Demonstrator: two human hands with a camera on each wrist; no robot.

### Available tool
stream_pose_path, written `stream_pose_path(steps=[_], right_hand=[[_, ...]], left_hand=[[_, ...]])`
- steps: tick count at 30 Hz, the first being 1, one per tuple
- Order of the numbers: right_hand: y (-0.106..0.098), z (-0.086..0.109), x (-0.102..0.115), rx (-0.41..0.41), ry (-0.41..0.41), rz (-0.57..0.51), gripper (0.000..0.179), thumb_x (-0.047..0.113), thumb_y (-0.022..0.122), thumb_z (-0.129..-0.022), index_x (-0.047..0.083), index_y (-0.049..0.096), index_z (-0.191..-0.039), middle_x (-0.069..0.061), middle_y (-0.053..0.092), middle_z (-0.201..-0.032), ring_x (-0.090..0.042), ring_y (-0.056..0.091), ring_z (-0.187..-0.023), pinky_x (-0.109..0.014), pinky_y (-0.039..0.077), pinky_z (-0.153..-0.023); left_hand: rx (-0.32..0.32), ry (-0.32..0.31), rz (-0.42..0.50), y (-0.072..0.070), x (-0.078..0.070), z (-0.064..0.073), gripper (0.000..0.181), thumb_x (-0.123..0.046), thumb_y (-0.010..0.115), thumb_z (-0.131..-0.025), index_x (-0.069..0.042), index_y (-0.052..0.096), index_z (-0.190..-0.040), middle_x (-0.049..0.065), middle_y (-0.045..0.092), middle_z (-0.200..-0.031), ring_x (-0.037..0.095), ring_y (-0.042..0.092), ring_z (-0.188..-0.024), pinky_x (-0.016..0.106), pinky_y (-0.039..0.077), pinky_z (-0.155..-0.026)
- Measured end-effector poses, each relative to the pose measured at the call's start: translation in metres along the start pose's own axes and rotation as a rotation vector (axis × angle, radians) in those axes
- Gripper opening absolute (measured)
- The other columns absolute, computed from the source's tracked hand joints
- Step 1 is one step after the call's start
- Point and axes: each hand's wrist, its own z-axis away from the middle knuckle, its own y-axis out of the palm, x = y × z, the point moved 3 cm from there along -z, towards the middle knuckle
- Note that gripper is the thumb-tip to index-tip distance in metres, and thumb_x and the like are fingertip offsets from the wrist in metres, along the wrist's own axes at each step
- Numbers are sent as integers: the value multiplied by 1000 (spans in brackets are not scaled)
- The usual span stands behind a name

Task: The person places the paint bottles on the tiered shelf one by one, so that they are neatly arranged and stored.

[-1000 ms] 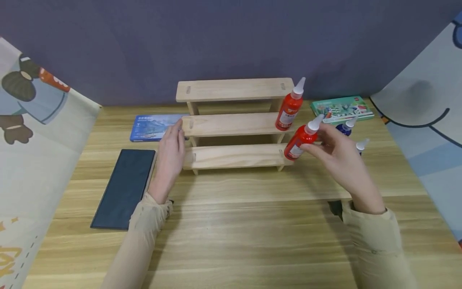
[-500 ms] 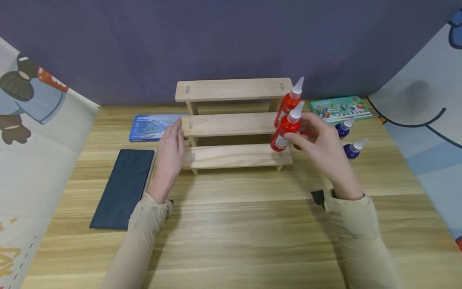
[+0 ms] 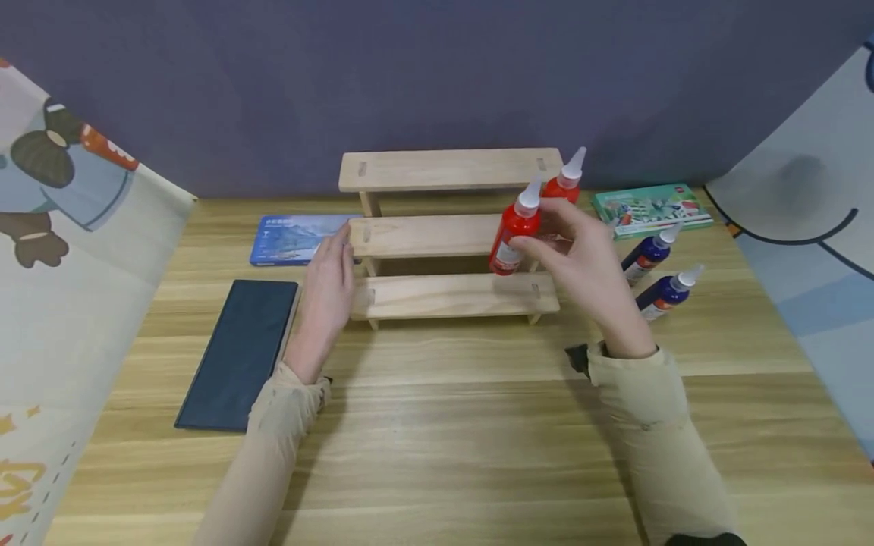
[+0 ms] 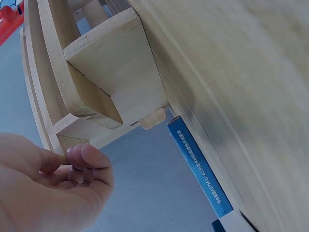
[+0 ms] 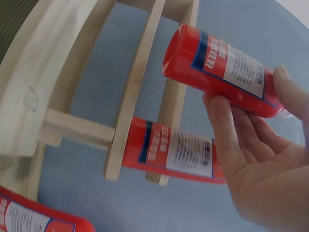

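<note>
A three-step wooden shelf (image 3: 447,294) stands toward the back of the table. My left hand (image 3: 326,290) holds the left end of its middle step, fingers curled at the plank end (image 4: 75,141) in the left wrist view. Between thumb and fingers, my right hand (image 3: 586,265) grips a red squeeze bottle (image 3: 512,236) with a white nozzle cap, raised over the shelf's right half. In the right wrist view, the bottle's base (image 5: 179,50) is apart from the planks. Behind that hand, a second red bottle (image 5: 179,152) stands at the middle step's right end.
Another red bottle (image 5: 41,217) shows low in the right wrist view. Two blue squeeze bottles (image 3: 662,296) stand to the right, before a green box (image 3: 652,208). On the left lie a blue box (image 3: 293,241) and a dark notebook (image 3: 235,356). A dark partition (image 3: 437,76) rises behind.
My right hand has carried the red bottle left and up, from the shelf's right end to over its steps. The blue bottles have come more into sight. My left hand stays in place.
</note>
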Motion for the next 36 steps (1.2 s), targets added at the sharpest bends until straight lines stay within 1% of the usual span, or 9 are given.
stream_pose_path(steps=[5, 7, 12, 16, 20, 25, 30, 33, 36], right_hand=[[9, -8, 1, -2, -1, -5, 48, 13, 81, -98, 0, 64, -142, -15, 70, -131, -26, 66, -116, -35, 56, -101], [13, -12, 1, -6, -3, -13, 48, 14, 82, -98, 2, 65, -141, -14, 70, -132, -26, 66, -116, -34, 56, -101], [24, -21, 2, -24, -13, -62, 47, 13, 83, -97, 3, 67, -139, -14, 72, -129, -26, 67, -113, -27, 56, -92], [31, -28, 2, -26, -24, -83, 47, 13, 83, -96, 3, 68, -140, -13, 72, -129, -26, 68, -115, -33, 59, -95], [37, -34, 3, -13, -27, -85, 50, 13, 84, -96, 3, 66, -142, -13, 71, -132, -26, 67, -118, -42, 59, -99], [43, -40, 5, -2, -38, -68, 52, 16, 84, -96, 5, 66, -144, -12, 71, -133, -26, 66, -120, -41, 58, -101], [46, -45, 6, -13, -56, -64, 53, 18, 84, -96, 6, 66, -144, -11, 71, -134, -25, 66, -120, -43, 58, -102], [48, -48, 7, -15, -56, -64, 52, 18, 84, -96, 6, 66, -144, -10, 71, -134, -24, 66, -120, -44, 58, -101], [51, -50, 8, -10, -56, -72, 53, 18, 84, -97, 6, 66, -144, -9, 71, -134, -23, 66, -120, -41, 58, -100]], left_hand=[[3, -2, -1, 0, -2, 0, 42, -6, 42, -116, 13, 48, -153, 31, 63, -110, 41, 58, -86, 52, 50, -76], [2, -7, -4, -1, -2, 0, 42, -6, 42, -115, 13, 48, -153, 31, 63, -111, 42, 58, -86, 53, 51, -77], [6, -16, -7, -1, 0, 0, 43, -6, 42, -115, 13, 48, -153, 32, 63, -116, 43, 60, -91, 54, 52, -81], [3, -13, -7, 0, 2, 0, 43, -6, 42, -115, 13, 48, -153, 33, 63, -120, 45, 61, -95, 55, 52, -85], [0, -7, -6, 1, 1, -1, 42, -6, 42, -116, 14, 48, -152, 32, 63, -116, 44, 60, -91, 55, 52, -81], [-4, 0, -4, 2, 0, -1, 42, -6, 42, -116, 14, 49, -152, 31, 63, -111, 42, 59, -87, 53, 51, -77], [-16, 8, -7, 2, 0, -1, 42, -6, 42, -115, 14, 50, -151, 31, 63, -108, 42, 58, -85, 53, 50, -76], [-14, 8, -12, 1, -1, -1, 42, -6, 42, -115, 14, 49, -152, 30, 63, -108, 41, 57, -84, 52, 50, -75], [-8, 4, -14, 1, 0, -1, 42, -6, 42, -115, 14, 49, -152, 31, 63, -109, 41, 58, -84, 52, 50, -75]])
